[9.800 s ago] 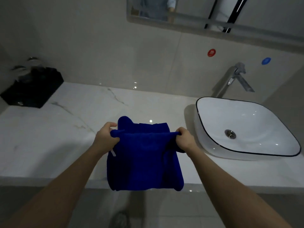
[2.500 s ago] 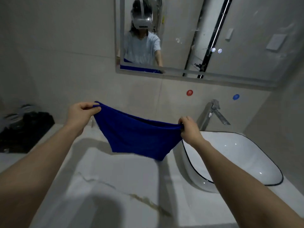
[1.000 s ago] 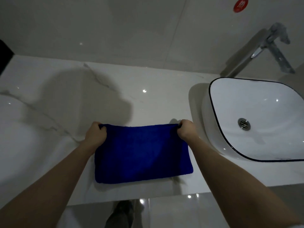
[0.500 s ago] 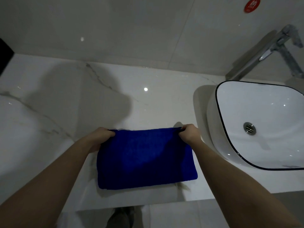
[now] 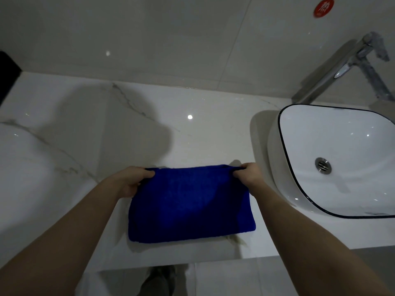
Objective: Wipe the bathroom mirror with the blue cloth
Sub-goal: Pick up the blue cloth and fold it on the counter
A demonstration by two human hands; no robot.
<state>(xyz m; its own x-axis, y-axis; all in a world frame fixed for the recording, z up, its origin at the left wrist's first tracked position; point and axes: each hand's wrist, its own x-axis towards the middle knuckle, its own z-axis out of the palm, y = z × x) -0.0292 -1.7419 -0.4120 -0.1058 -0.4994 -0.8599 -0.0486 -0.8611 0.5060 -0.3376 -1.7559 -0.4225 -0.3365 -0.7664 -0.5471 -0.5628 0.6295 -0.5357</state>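
The blue cloth (image 5: pixel 191 202) lay folded into a flat rectangle on the counter (image 5: pixel 85 129); left hand (image 5: pixel 130 181) and right hand (image 5: pixel 245 175) each pinched one far corner.

Both forearms are bare, no sleeves or wristwear; below, one dark shoe (image 5: pixel 159 280) (blurred) shows

The cloth (image 5: pixel 190 204) is a deep, even royal blue — no print on it. The tabletop (image 5: pixel 89 129) is white marble with thin grey veins. The basin (image 5: pixel 342 146) is glossy white with a fine black line round its rim. The tap (image 5: pixel 350 60) is silver chrome. The wall tiles (image 5: pixel 149 35) are pale grey-beige — one carries a round red sticker (image 5: pixel 323 7) with a white character.
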